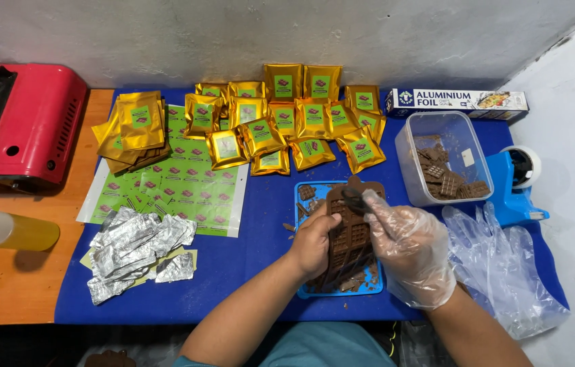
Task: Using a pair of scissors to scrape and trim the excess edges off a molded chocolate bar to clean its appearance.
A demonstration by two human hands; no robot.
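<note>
Two hands meet over a brown chocolate mould (345,241) that lies on a blue tray (308,289) near the front edge of the blue-covered counter (260,272). The bare left hand (313,243) is clamped on the mould's left edge, seemingly to steady it, while the right hand (408,246), in a clear plastic glove, pinches the mould's far end and bends it up, probably so the set pieces loosen. Loose chocolate bits lie on the tray beside the mould. Just right of the tray stands a clear plastic tub (467,132) holding small chocolate bars, near enough to take pieces without a long reach. A heap of spare clear gloves (505,265) lies at the right, in front of a blue tape dispenser (515,183). Behind the tub a box of aluminium foil (457,102) lies along the wall. Gold pouches with green labels (287,119) crowd the back of the counter, with a second stack (134,129) to the left, resting partly on a green sticker sheet (185,187). Crumpled foil pieces (134,248) sit in front of that sheet. Farther left, off the blue cover, are a red portable gas stove (25,122) and a bottle of yellow liquid (8,231) lying on its side.
</note>
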